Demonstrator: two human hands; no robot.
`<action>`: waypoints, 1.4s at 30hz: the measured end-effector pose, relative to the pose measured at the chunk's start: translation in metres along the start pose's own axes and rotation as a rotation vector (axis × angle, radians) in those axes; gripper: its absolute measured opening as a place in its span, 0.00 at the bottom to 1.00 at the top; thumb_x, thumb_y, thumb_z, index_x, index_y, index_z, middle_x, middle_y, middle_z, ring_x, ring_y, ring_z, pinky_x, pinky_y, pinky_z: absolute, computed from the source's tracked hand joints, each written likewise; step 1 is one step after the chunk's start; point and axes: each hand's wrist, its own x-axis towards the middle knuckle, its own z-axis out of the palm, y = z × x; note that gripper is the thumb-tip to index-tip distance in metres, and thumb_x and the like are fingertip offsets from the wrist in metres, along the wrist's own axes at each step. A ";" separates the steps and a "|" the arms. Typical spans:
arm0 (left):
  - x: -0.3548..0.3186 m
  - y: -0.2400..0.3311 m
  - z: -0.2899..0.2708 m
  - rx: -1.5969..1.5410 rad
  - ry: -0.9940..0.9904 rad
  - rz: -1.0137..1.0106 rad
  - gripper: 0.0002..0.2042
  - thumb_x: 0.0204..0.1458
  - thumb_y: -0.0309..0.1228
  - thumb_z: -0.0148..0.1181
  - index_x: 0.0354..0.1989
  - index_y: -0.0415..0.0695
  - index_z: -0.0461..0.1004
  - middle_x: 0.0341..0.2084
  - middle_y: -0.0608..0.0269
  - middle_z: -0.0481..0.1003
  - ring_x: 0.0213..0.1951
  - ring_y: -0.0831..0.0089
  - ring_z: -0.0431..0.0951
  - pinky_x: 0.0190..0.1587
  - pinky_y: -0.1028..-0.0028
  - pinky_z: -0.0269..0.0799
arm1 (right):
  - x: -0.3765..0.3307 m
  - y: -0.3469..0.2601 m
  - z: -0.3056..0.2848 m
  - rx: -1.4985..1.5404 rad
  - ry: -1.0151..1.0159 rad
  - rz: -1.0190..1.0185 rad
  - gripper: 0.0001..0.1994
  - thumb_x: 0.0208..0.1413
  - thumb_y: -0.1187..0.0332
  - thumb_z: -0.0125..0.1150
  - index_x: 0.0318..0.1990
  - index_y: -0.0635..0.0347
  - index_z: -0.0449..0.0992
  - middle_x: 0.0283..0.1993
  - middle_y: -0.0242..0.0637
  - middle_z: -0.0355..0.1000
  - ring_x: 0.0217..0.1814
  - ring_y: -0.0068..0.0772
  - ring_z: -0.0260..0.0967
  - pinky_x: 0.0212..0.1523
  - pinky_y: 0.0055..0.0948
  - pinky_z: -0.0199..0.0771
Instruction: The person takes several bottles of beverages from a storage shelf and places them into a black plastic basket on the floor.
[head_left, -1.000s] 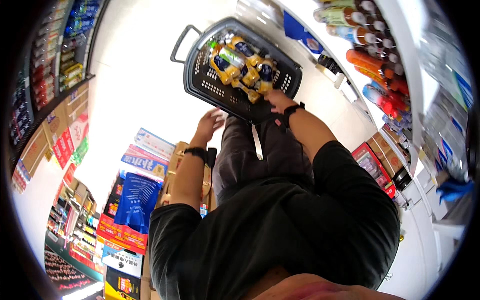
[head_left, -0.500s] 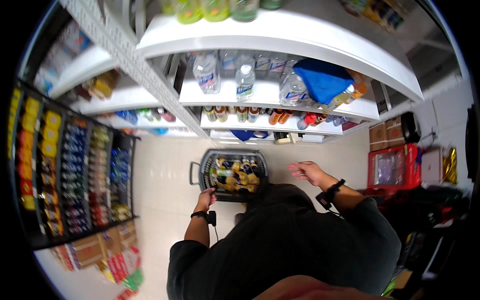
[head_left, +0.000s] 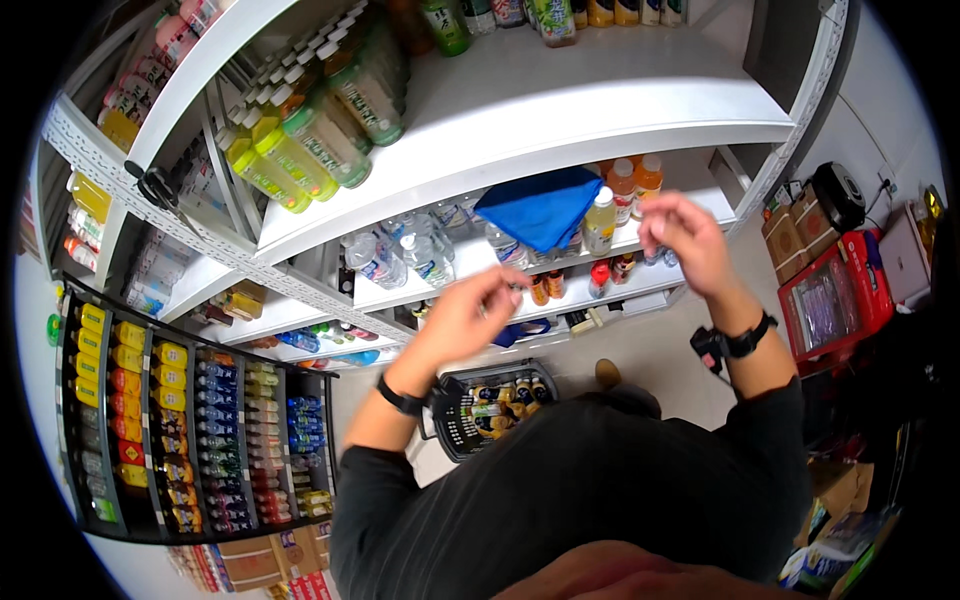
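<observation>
My left hand (head_left: 465, 318) is raised in front of the white shelving, its fingers loosely bent and slightly blurred, with nothing visible in it. Just beyond its fingertips a blue cloth (head_left: 545, 212) lies draped over clear bottles on the middle shelf. To the right, my right hand (head_left: 690, 240) is up near the orange-drink bottles (head_left: 620, 185), fingers curled but apart and holding nothing I can see. Below my left forearm, a dark plastic basket (head_left: 455, 425) with several bottles (head_left: 500, 400) inside stands on the floor, partly hidden by my body.
The upper shelf (head_left: 590, 110) carries rows of green and yellow drink bottles (head_left: 290, 150). Clear water bottles (head_left: 425, 258) stand at the middle shelf's left. A black rack (head_left: 200, 440) full of drinks is at left. On the right are a red box (head_left: 838, 295) and brown cartons (head_left: 790, 240).
Both hands have risen toward the shelves, the left one away from the basket's rim. The view has shifted, showing more of the upper shelf and the left rack.
</observation>
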 end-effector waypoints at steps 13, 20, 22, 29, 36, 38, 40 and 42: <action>0.460 -0.006 -0.052 0.479 0.848 0.062 0.36 0.42 0.43 0.75 0.56 0.35 0.68 0.48 0.47 0.76 0.48 0.61 0.79 0.50 0.70 0.75 | 0.327 -0.072 -0.132 -0.365 0.012 -0.104 0.18 0.62 0.71 0.53 0.59 0.51 0.71 0.42 0.28 0.73 0.38 0.19 0.69 0.40 0.23 0.73; 0.541 -0.021 -0.059 0.254 0.743 0.214 0.40 0.37 0.45 0.78 0.53 0.31 0.65 0.49 0.49 0.76 0.50 0.61 0.79 0.51 0.65 0.75 | 0.469 -0.001 -0.196 -0.882 0.208 -0.577 0.18 0.54 0.66 0.56 0.54 0.51 0.76 0.48 0.45 0.76 0.52 0.49 0.73 0.52 0.40 0.75; 0.528 -0.003 -0.049 0.275 0.747 0.150 0.47 0.35 0.46 0.79 0.56 0.29 0.56 0.53 0.45 0.73 0.51 0.58 0.78 0.51 0.63 0.75 | 0.489 0.015 -0.200 -0.869 0.257 -0.532 0.17 0.53 0.64 0.58 0.51 0.51 0.78 0.49 0.47 0.76 0.52 0.52 0.73 0.51 0.43 0.75; 0.461 0.027 -0.051 0.400 0.753 -0.167 0.43 0.37 0.42 0.79 0.52 0.31 0.54 0.50 0.46 0.74 0.51 0.57 0.78 0.50 0.64 0.75 | 0.485 -0.011 -0.158 -1.045 0.257 -0.646 0.19 0.51 0.54 0.64 0.47 0.54 0.79 0.48 0.49 0.75 0.51 0.55 0.72 0.50 0.49 0.75; 0.331 0.035 -0.044 -0.058 0.717 0.249 0.35 0.44 0.25 0.74 0.56 0.35 0.54 0.45 0.54 0.74 0.48 0.70 0.76 0.52 0.69 0.74 | 0.476 -0.017 -0.129 -0.836 0.179 -0.375 0.42 0.41 0.54 0.76 0.60 0.69 0.63 0.55 0.62 0.68 0.58 0.58 0.67 0.55 0.50 0.70; 0.259 0.059 -0.031 -0.146 0.790 0.182 0.37 0.44 0.24 0.73 0.59 0.36 0.53 0.46 0.54 0.73 0.47 0.67 0.76 0.53 0.68 0.73 | 0.488 0.003 -0.130 -0.837 0.144 -0.393 0.38 0.43 0.55 0.75 0.58 0.66 0.66 0.54 0.58 0.70 0.57 0.55 0.69 0.55 0.48 0.71; 0.187 0.058 -0.014 -0.287 0.971 0.168 0.36 0.48 0.25 0.69 0.62 0.38 0.52 0.51 0.51 0.70 0.50 0.60 0.75 0.56 0.62 0.71 | 0.518 0.021 -0.135 -0.821 0.093 -0.392 0.33 0.44 0.55 0.73 0.56 0.63 0.69 0.53 0.53 0.72 0.55 0.52 0.70 0.54 0.46 0.72; 0.111 0.050 0.001 -0.432 1.104 0.162 0.33 0.52 0.28 0.64 0.64 0.40 0.52 0.54 0.48 0.68 0.54 0.52 0.73 0.60 0.54 0.68 | 0.545 0.036 -0.133 -0.818 0.056 -0.404 0.29 0.46 0.56 0.72 0.54 0.61 0.72 0.51 0.49 0.74 0.54 0.49 0.71 0.54 0.44 0.73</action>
